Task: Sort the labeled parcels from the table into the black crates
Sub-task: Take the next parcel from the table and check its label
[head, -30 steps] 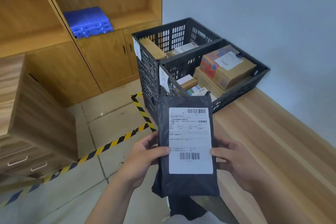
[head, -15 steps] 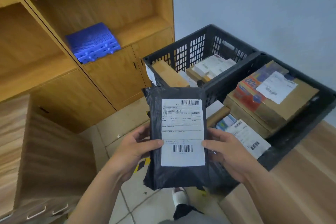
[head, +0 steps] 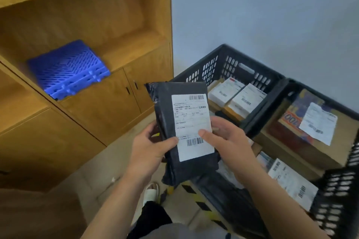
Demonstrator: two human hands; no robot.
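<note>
Holding a black parcel (head: 184,134) upright in the air, both hands grip it at mid-height: the left hand (head: 149,147) wraps its left edge with the thumb laid across the front, and the right hand (head: 227,141) clasps the right edge with its thumb pressed onto the white label (head: 191,124) just above the lower barcode. The parcel hangs in front of the near corner of the far black crate (head: 223,64), over the floor rather than inside either crate. That crate contains white-labeled boxes (head: 237,97) lying flat. The near black crate (head: 334,190), right beside it, holds a brown cardboard box (head: 310,137) with a label on top and a flat white-labeled package (head: 291,182) beside it. To the left stands a wooden cabinet (head: 108,103) with a blue plastic slab (head: 68,70) on its open shelf. Yellow-and-black tape (head: 202,203) runs along the floor below the hands, next to a white shoe (head: 151,193).
</note>
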